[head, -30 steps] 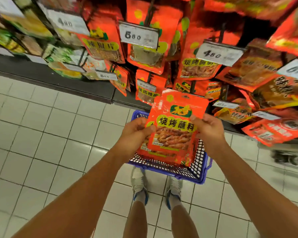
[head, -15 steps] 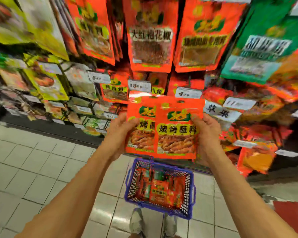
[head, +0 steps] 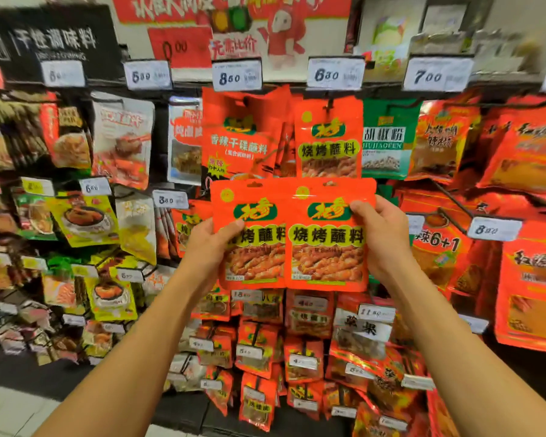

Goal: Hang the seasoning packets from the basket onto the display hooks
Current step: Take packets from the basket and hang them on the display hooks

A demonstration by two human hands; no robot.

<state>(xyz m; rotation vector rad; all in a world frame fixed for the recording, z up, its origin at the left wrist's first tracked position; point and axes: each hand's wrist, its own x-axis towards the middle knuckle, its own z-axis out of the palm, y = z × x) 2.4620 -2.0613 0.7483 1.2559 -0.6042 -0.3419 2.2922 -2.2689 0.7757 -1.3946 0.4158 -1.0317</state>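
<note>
Two orange seasoning packets with a green logo are held up side by side in front of the display. My left hand (head: 209, 247) grips the left packet (head: 252, 247) at its left edge. My right hand (head: 382, 238) grips the right packet (head: 328, 250) at its right edge, and this packet overlaps the left one. Straight above them an identical packet (head: 328, 143) hangs on a display hook (head: 329, 104) under the 6.80 price tag (head: 334, 74). The basket is out of view.
Hanging packets fill the wall on all sides: a spicy dip packet (head: 240, 140) at upper left of centre, a green pepper packet (head: 388, 140) to the right, lower rows with price tags below my hands. A strip of tiled floor (head: 7, 411) shows at bottom left.
My head has tilted up from the floor to the display. Both hands rose with the packets, which now sit side by side. The basket has dropped out of view.
</note>
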